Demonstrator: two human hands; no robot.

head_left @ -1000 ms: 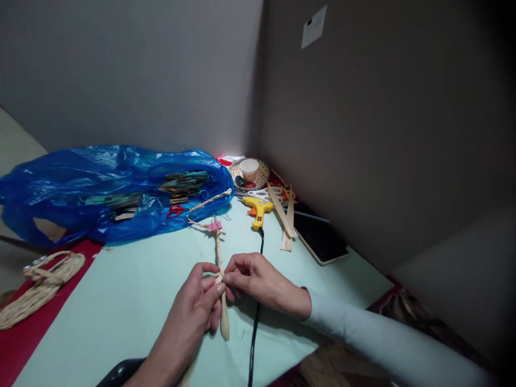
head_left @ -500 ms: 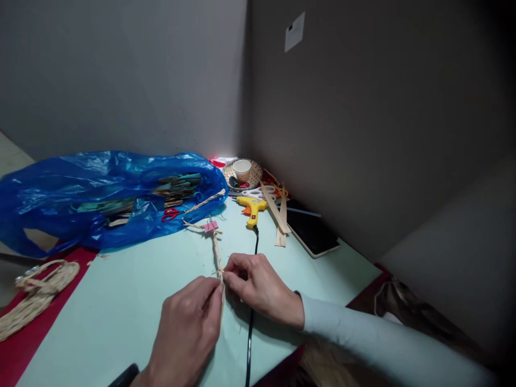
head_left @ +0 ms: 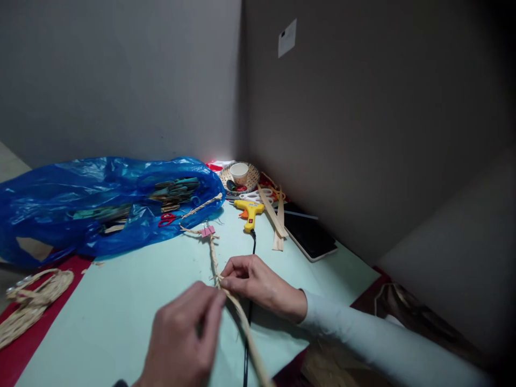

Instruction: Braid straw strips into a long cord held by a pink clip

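A braid of pale straw-like fibre (head_left: 213, 254) runs toward me across the light green table covering. A pink binder clip (head_left: 208, 231) grips its far end. My right hand (head_left: 258, 282) pinches the braid's near end between thumb and index finger. Just beside it, my left hand (head_left: 181, 328), slightly blurred, has its thumb and fingertips closed at the same spot on the fibres. From between the hands a long loose fibre strand (head_left: 246, 325) slants down to the right, crossing a black cord (head_left: 246, 349).
Beyond the hands lies a yellow glue gun (head_left: 250, 213), next to flat wooden strips (head_left: 275, 217) and a dark tablet (head_left: 310, 236). A blue plastic bag (head_left: 105, 188), red scissors (head_left: 166, 220) and a woven basket (head_left: 252, 174) with a cup stand farther back. Braided fibre (head_left: 36, 301) lies left.
The loose strand now swings out to the lower right, where before it hung straight below the hands. My left hand has shifted slightly down and left; my right hand still pinches the braid.
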